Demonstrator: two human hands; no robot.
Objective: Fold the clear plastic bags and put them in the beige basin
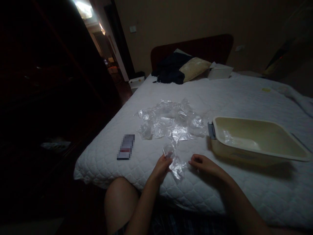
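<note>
My left hand (161,167) is closed, pinching the top of a small clear plastic bag (176,165) that hangs and rests on the white quilted bed (244,94). My right hand (201,162) lies just right of the bag with its fingers curled in; I cannot make out anything in them. A heap of crumpled clear plastic bags (171,120) lies on the bed just beyond my hands. A cream plastic basin (256,138) stands to the right, with a bit of clear plastic inside.
A small flat box (126,147) lies on the bed left of my hands. At the headboard lie dark clothing (168,68), a yellowish pillow (194,68) and a white box (220,71). Dark furniture stands on the left; my knee (121,199) is at the bed's edge.
</note>
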